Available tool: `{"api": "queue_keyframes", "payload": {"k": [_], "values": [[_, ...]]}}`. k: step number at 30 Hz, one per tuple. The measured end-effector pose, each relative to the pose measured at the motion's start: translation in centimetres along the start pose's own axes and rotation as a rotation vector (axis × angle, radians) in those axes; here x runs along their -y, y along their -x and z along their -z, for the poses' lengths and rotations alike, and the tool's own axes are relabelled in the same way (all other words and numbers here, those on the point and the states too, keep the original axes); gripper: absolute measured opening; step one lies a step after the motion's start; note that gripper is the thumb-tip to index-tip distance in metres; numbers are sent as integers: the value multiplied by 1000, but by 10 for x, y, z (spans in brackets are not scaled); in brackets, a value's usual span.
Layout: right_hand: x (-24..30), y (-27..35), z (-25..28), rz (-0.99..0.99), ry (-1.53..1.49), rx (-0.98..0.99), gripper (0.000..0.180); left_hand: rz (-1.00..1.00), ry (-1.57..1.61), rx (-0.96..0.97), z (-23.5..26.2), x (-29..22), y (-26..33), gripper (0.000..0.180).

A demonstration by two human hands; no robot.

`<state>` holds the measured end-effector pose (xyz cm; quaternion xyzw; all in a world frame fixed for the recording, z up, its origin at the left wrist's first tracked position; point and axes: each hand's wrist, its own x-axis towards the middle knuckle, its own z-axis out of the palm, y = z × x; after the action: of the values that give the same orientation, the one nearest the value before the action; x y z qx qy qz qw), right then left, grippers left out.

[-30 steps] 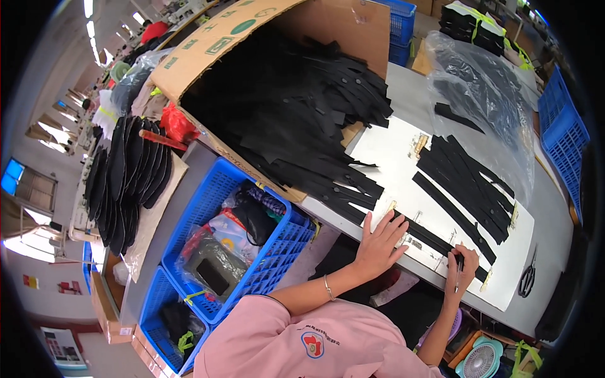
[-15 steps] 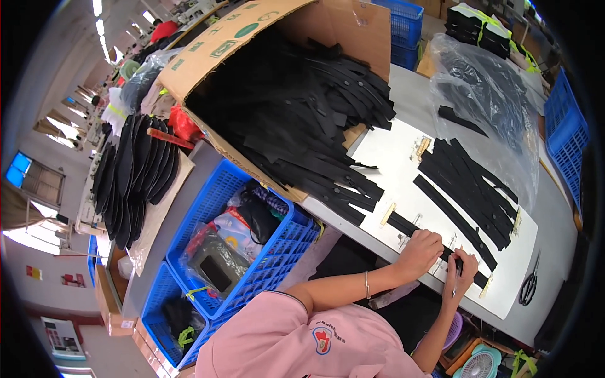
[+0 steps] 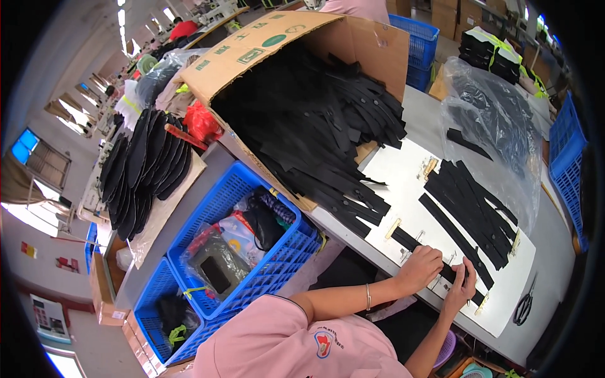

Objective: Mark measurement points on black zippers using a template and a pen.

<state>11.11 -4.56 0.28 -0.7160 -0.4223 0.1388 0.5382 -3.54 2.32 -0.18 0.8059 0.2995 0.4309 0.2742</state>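
Note:
My left hand and my right hand press side by side on a black strip lying along the near edge of a white board on the table. Fingers of both hands are bent down onto the strip. More black strips lie in a fanned row across the board, between small brass clips. A large cardboard box lies tipped on its side to the left, spilling a heap of black strips toward the board.
Black scissors lie at the board's right end. A clear plastic bag with black pieces sits behind. Blue crates with bags stand below the table's left edge. Stacked black soles lie further left. Another blue crate is far right.
My left hand has slid right along the strip, from the board's left part to beside my right hand. The right hand has stayed about where it was.

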Motion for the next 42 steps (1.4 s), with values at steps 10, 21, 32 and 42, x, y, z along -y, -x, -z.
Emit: {"api": "queue_keyframes", "payload": {"k": [10, 21, 32, 42], "values": [[-23, 1, 20, -162, -159, -38, 17, -54, -15, -14, -10, -11, 9, 8], [9, -10, -7, -163, -176, -13, 15, -39, -95, 44, 3, 12, -7, 11], [-8, -2, 0, 60, 93, 16, 17, -55, -127, 53, -8, 1, 0, 13], [-7, -3, -5, 176, 319, 27, 15, -44, -137, 70, -5, 4, -1, 15]]}}
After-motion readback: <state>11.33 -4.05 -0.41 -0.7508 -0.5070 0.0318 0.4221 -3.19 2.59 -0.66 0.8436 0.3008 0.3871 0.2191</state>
